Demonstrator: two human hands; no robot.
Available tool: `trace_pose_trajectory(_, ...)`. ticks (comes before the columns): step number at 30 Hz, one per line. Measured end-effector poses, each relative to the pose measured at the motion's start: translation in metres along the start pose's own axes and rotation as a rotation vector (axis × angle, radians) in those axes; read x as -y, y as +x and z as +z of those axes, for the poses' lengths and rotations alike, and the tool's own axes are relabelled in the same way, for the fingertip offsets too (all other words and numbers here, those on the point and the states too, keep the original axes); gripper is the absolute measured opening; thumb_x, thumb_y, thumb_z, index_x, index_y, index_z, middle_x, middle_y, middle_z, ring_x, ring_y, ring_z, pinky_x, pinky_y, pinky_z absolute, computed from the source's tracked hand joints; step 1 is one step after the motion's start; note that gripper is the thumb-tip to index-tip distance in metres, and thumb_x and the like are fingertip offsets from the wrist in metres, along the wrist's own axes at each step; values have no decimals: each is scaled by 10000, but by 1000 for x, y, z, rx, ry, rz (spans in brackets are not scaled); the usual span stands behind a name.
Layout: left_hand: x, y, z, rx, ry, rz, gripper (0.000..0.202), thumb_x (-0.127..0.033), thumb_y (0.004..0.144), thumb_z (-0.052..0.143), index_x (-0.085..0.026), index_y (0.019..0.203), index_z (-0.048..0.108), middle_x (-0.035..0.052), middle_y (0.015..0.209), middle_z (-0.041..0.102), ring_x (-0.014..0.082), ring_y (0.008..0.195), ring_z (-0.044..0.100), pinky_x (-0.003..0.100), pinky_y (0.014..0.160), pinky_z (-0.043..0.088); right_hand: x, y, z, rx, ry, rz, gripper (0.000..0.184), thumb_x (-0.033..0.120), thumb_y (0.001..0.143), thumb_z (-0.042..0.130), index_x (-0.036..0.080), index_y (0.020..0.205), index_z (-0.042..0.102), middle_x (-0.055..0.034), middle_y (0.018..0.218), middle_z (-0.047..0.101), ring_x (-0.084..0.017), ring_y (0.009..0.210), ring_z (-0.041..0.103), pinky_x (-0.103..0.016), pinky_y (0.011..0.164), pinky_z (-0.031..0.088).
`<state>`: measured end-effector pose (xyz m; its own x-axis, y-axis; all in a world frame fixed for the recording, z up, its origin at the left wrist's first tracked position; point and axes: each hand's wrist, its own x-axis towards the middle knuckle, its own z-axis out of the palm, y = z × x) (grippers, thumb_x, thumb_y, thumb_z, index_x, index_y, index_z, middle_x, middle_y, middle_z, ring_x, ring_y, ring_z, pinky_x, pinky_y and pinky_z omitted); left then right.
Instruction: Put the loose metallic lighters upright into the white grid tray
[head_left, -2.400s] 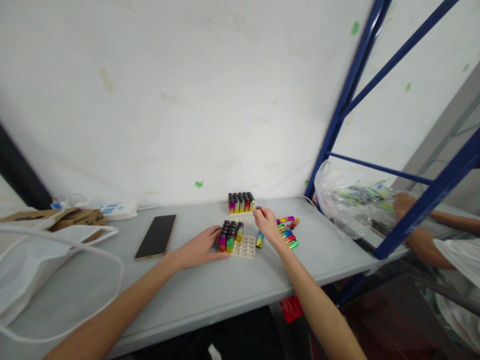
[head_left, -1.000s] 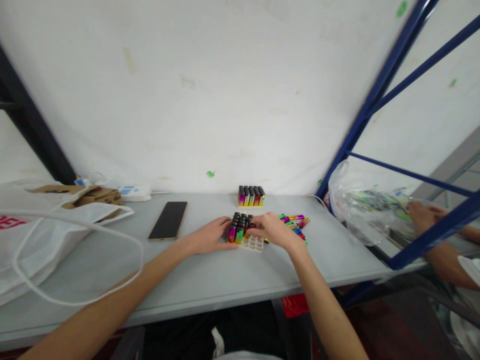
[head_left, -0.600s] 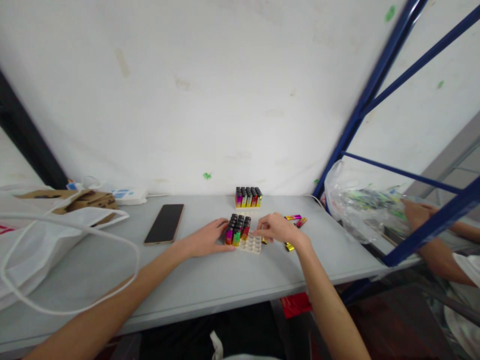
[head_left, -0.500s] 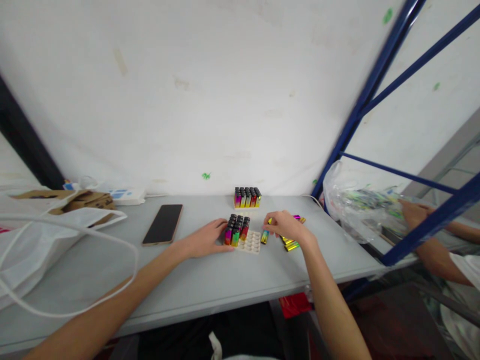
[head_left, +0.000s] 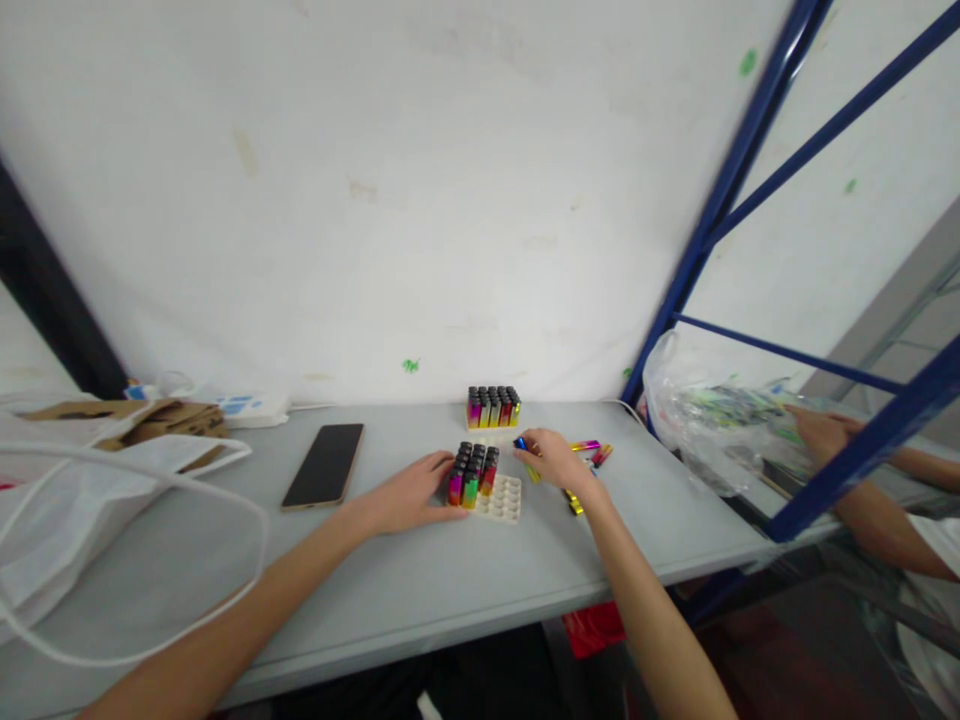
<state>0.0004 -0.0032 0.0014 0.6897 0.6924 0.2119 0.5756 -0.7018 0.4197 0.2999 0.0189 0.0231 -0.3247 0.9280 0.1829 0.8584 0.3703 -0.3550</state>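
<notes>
On the middle of the table (head_left: 420, 570), between front and back edges: pale tray (head_left: 514, 508), filled toward its left end with upright black-topped lighters (head_left: 472, 478), showing bare round cups toward its right. Touching the tray's left end with left hand (head_left: 420, 490), thumb at the near corner, fingers curved round the side; firmly gripping or just resting, can't tell. Pinching blue lighter (head_left: 520, 443) between thumb and fingertips of right hand (head_left: 551, 455), just off the tray's far right corner, out of the cups. Just under that hand, yellow lighter (head_left: 533, 473). Farther right, loose lighters (head_left: 585, 446) lying scattered, partly hidden behind the wrist. Near the back edge, second batch (head_left: 493, 410), upright in close rows. Left of the tray, phone (head_left: 325, 466) lying flat, screen dark. Toward the left edge, white bag (head_left: 142, 490) and cardboard (head_left: 172, 420). By the back right corner, clear bag (head_left: 690, 420) beside blue rack (head_left: 696, 235).
</notes>
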Motion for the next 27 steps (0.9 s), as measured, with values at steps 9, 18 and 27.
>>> trace_pose_trajectory(9, 0, 0, -1, -12, -21, 1, 718, -643, 900, 706, -189, 1433, 542, 163, 1472, 559, 359, 1371, 535, 474, 1206, 404, 25, -4, -10, 2, 977, -120, 476, 681, 953, 550, 241, 1134, 536, 43, 795, 542, -98, 570, 490, -251, 600, 463)
trace_pose_trajectory(18, 0, 0, 0, -12, -24, 11, 727, -625, 906, 711, -190, 1458, 523, 168, 1505, 545, 363, 1392, 521, 486, 1218, 393, 47, 2, 10, -259, 1000, 58, 604, 825, 844, 539, 241, 727, 436, 80, 558, 316, -92, 469, 286, -233, 425, 239)
trace_pose_trajectory(27, -1, 0, -1, -26, -30, 27, 711, -615, 907, 719, -217, 1465, 529, 139, 1496, 558, 349, 1378, 531, 473, 1213, 402, 40, 4, 17, -354, 858, 111, 549, 776, 852, 499, 252, 705, 424, 65, 548, 326, -118, 492, 336, -254, 449, 285)
